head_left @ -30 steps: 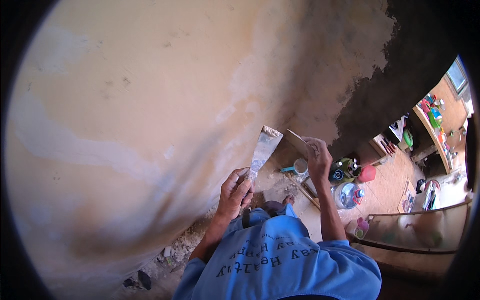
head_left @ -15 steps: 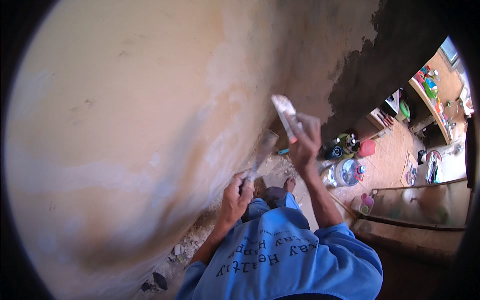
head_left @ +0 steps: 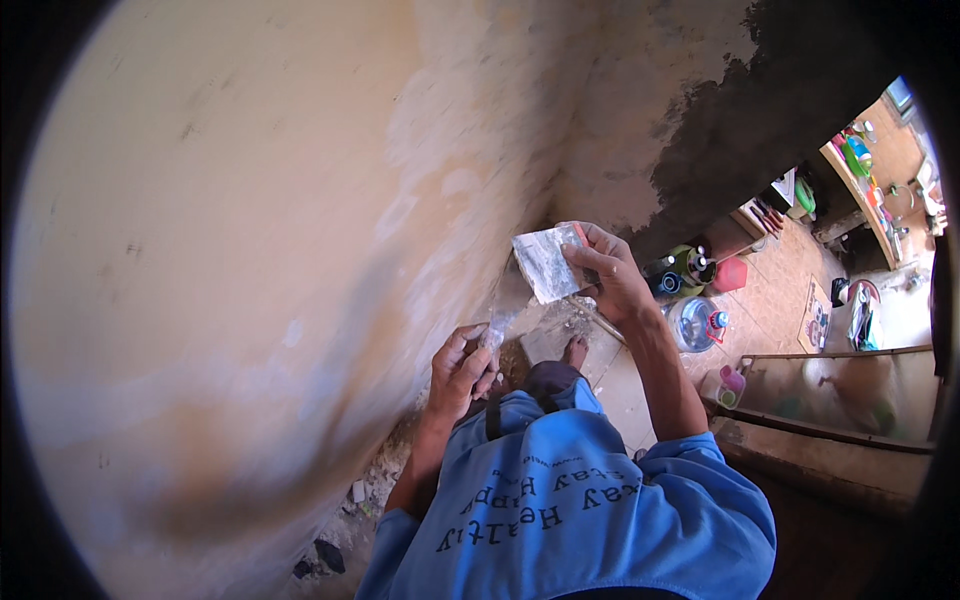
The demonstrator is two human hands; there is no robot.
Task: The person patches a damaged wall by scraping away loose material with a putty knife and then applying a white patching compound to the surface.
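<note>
My left hand (head_left: 463,370) is closed around the whitish, smeared handle of a putty knife (head_left: 496,331). Its greyish blade points up and away, blurred and partly hard to make out near the flat piece. In my right hand (head_left: 610,270) is a thin square spreader (head_left: 546,264), grey-white with smears and reddish at its upper edge. My thumb presses on its face and the fingers go behind it. The spreader is tilted face up, just above the knife. Left of both hands rises a beige wall (head_left: 250,250) with pale patches.
Rubble and dust (head_left: 385,470) line the wall's foot. To the right stand a large clear water bottle (head_left: 692,325), dark bottles (head_left: 668,280) and a red container (head_left: 730,274) on the tiled floor (head_left: 770,300). A low partition (head_left: 840,400) lies at lower right. My bare foot (head_left: 576,350) is below.
My right hand has come down and turned, so the spreader's broad face now shows. The putty knife has shifted slightly left, close under the spreader.
</note>
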